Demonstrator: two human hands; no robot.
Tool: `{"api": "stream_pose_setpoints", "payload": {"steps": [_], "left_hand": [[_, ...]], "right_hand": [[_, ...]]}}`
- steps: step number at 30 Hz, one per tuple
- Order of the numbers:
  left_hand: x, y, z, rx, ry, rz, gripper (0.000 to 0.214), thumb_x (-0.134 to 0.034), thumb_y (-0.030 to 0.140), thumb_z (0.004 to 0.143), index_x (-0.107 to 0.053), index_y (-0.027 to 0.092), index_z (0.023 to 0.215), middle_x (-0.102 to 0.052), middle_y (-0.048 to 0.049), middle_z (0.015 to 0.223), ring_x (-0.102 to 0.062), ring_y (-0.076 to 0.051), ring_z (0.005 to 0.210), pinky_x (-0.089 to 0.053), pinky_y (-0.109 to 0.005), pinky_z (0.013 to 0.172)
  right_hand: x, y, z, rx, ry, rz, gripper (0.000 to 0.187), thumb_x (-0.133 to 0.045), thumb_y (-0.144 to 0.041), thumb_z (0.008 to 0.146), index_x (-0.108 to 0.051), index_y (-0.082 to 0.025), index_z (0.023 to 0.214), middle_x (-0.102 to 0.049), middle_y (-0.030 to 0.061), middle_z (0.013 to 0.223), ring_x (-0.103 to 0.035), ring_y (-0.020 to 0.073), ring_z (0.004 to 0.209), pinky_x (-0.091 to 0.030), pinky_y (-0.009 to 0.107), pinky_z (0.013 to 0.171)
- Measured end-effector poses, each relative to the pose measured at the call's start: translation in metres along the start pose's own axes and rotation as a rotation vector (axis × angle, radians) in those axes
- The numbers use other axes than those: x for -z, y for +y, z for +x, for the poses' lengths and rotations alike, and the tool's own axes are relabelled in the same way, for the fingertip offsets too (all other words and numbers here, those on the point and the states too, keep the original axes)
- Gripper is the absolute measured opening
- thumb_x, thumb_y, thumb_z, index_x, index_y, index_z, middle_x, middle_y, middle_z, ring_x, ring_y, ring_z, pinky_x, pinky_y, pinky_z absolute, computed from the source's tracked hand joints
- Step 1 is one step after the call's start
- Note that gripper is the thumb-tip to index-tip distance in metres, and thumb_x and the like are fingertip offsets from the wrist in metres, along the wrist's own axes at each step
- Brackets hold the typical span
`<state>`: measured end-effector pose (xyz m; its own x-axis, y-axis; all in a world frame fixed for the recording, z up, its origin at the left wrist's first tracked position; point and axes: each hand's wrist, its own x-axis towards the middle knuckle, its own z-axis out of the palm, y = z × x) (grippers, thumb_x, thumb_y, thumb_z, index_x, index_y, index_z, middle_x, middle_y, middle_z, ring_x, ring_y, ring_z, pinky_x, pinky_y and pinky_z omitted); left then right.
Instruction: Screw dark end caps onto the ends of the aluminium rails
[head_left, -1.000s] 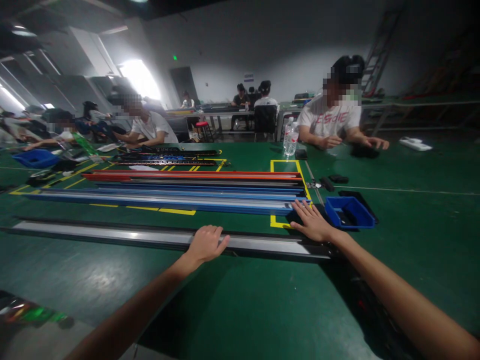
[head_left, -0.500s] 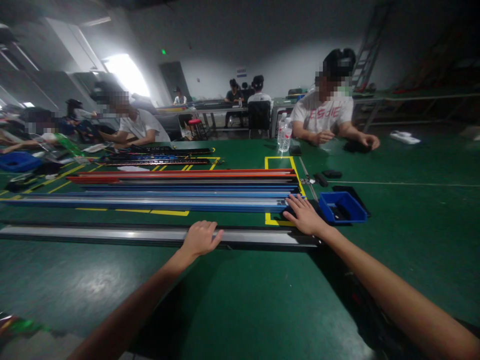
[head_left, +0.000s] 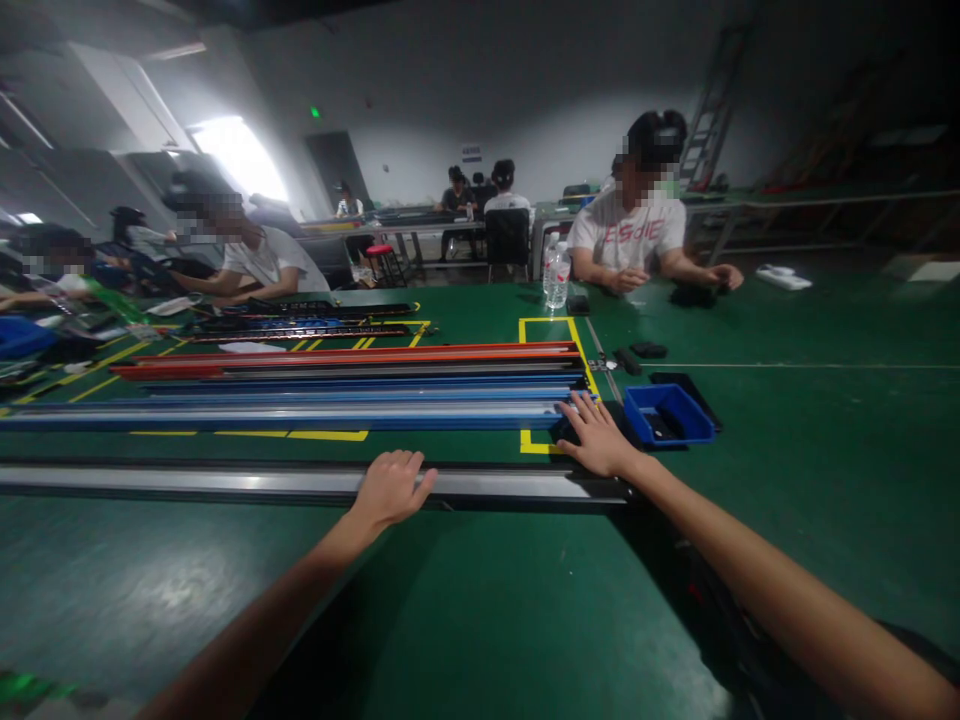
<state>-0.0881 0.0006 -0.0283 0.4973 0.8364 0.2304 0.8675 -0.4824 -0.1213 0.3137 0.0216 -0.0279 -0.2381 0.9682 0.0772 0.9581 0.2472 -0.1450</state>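
A long black-and-silver metal profile (head_left: 300, 483) lies across the green table in front of me. My left hand (head_left: 391, 488) is closed over it near the middle of the view, fingers bent over the far edge and the thumb pointing right. My right hand (head_left: 598, 440) is above the profile's right end, fingers spread and stretched forward, holding nothing visible. Its fingertips are close to the right end of a blue profile (head_left: 450, 418); whether they touch it I cannot tell. Behind lie more blue strips and an orange-red profile (head_left: 420, 350), all roughly parallel.
A blue bin (head_left: 670, 415) with small dark parts stands right of my right hand. Yellow tape (head_left: 330, 435) marks the table. Water bottles (head_left: 557, 275) stand near a co-worker (head_left: 634, 235) across the table. Another person (head_left: 259, 260) sits at the left, by dark strips (head_left: 315, 327).
My view has turned slightly to the right, so the scene sits a little further left. Both hands keep nearly the same places on the table.
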Motion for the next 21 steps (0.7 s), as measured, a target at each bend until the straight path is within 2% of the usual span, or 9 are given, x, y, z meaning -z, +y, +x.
{"api": "stream_pose_setpoints", "payload": {"steps": [4, 7, 11, 17, 21], "left_hand": [[0.000, 0.001, -0.011, -0.004, -0.011, 0.007, 0.048, -0.033, 0.044, 0.102, -0.070, 0.014, 0.095, -0.072, -0.0146, 0.085, -0.067, -0.028, 0.080, -0.047, -0.040, 0.074], [0.000, 0.003, -0.018, -0.003, -0.009, 0.015, 0.047, -0.034, 0.044, 0.102, -0.070, 0.016, 0.095, -0.072, -0.0142, 0.085, -0.066, -0.028, 0.081, -0.047, -0.040, 0.075], [0.000, 0.005, -0.026, -0.009, -0.008, 0.015, 0.046, -0.035, 0.043, 0.100, -0.071, 0.015, 0.096, -0.073, -0.0155, 0.088, -0.066, -0.029, 0.082, -0.047, -0.041, 0.076], [0.003, 0.013, -0.040, 0.008, -0.005, 0.019, 0.046, -0.034, 0.038, 0.100, -0.072, 0.012, 0.095, -0.074, -0.0162, 0.087, -0.066, -0.030, 0.082, -0.046, -0.044, 0.078], [0.004, 0.017, -0.048, 0.021, 0.001, 0.017, 0.045, -0.035, 0.038, 0.099, -0.071, 0.012, 0.093, -0.073, -0.0170, 0.085, -0.066, -0.031, 0.080, -0.046, -0.045, 0.076]], "right_hand": [[-0.005, -0.004, -0.009, -0.015, -0.039, -0.018, 0.089, -0.047, -0.060, 0.095, -0.014, -0.018, 0.166, -0.004, 0.0101, 0.172, 0.005, 0.0359, 0.156, -0.005, 0.059, 0.126], [-0.008, -0.005, -0.017, -0.028, -0.054, -0.032, 0.093, -0.048, -0.061, 0.094, -0.007, -0.020, 0.167, -0.001, 0.0102, 0.171, 0.005, 0.0373, 0.156, -0.005, 0.062, 0.125], [-0.010, -0.007, -0.025, -0.017, -0.058, -0.048, 0.097, -0.049, -0.062, 0.094, -0.003, -0.018, 0.167, 0.001, 0.0108, 0.171, 0.006, 0.0368, 0.155, -0.007, 0.060, 0.126], [-0.013, -0.006, -0.028, 0.025, -0.045, -0.075, 0.105, -0.054, -0.062, 0.091, 0.000, -0.011, 0.166, 0.002, 0.0157, 0.170, 0.008, 0.0374, 0.155, -0.007, 0.056, 0.127], [-0.014, -0.001, -0.027, 0.060, -0.035, -0.086, 0.106, -0.051, -0.064, 0.093, 0.005, -0.013, 0.166, 0.000, 0.0147, 0.170, 0.007, 0.0381, 0.155, -0.008, 0.058, 0.127]]}}
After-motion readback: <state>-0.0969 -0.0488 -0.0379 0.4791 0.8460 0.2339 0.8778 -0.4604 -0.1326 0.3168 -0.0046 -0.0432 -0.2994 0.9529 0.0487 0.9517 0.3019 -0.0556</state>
